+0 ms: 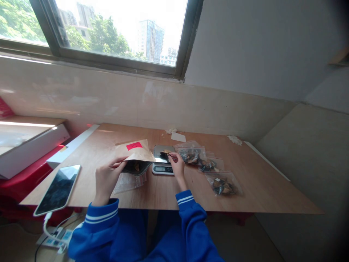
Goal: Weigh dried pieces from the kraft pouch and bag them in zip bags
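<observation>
My left hand (pixel 107 177) grips the open mouth of a tan paper pouch (pixel 135 154) with a red label, dark contents showing inside. My right hand (pixel 177 164) pinches a small brown dried piece over the platform of a small digital scale (pixel 163 165), where another brown piece (pixel 165 151) lies. Both wrists wear blue sleeves with white stripes. The scale sits just right of the pouch on the wooden table (pixel 253 189).
Three clear plastic bags of dark dried pieces (pixel 191 154) (pixel 210 164) (pixel 223 185) lie right of the scale. Empty clear bags (pixel 128 182) lie under the pouch. A phone (pixel 58 189) with a cable rests at the table's left edge. Paper scraps (pixel 178 137) lie near the wall.
</observation>
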Available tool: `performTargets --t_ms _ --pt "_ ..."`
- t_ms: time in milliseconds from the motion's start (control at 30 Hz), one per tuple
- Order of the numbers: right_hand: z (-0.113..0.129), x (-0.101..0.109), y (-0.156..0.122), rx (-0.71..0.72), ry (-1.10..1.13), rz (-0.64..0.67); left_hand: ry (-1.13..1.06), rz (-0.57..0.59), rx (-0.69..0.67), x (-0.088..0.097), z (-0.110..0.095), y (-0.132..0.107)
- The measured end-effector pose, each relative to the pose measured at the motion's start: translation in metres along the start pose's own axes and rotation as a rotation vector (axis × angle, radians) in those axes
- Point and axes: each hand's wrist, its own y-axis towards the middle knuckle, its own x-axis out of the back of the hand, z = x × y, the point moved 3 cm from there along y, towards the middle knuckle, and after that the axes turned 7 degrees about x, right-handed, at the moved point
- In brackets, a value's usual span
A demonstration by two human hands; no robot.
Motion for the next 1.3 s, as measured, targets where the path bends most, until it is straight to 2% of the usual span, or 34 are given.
performTargets --t_ms 167,333,533,633,733,800,867,933,967,1033,1133,1233,1300 --pt "-0.008 0.002 0.001 -0.039 -0.042 -0.002 0.011 -0.008 -0.014 0.0 0.0 0.0" --pt "-0.017 0.01 0.001 -0.02 -0.218 -0.103 0.01 -0.002 -0.007 0.0 0.001 0.0" --pt "-0.024 0.014 -0.005 -0.136 -0.432 -0.159 0.008 0.005 0.011 -0.001 0.002 0.0" --pt "-0.005 0.014 -0.005 -0.049 -0.414 -0.208 -0.002 0.013 0.024 -0.001 0.001 0.0" --pt "0.039 0.013 -0.009 0.182 -0.247 -0.215 -0.009 0.018 0.027 -0.003 0.0 -0.001" --pt "0.076 0.008 -0.018 0.322 -0.125 -0.153 -0.008 0.02 0.025 -0.004 -0.001 -0.001" --pt "0.112 -0.004 -0.031 0.455 -0.052 -0.029 -0.012 0.024 0.02 -0.006 -0.002 -0.001" --pt "0.142 -0.023 -0.046 0.613 -0.047 0.225 -0.022 0.028 0.013 -0.007 -0.004 -0.002" --pt "0.152 -0.033 -0.052 0.641 -0.081 0.343 -0.028 0.029 0.008 -0.007 -0.004 -0.002" --pt "0.161 -0.053 -0.059 0.598 -0.208 0.528 -0.032 0.027 -0.007 -0.007 -0.004 -0.003" --pt "0.159 -0.074 -0.054 0.39 -0.435 0.679 -0.012 0.031 -0.036 -0.007 -0.004 -0.005" --pt "0.155 -0.088 -0.04 0.224 -0.503 0.736 0.003 0.036 -0.057 -0.01 -0.005 -0.006" --pt "0.156 -0.096 -0.03 0.208 -0.449 0.708 0.004 0.018 -0.053 -0.012 -0.005 -0.007"
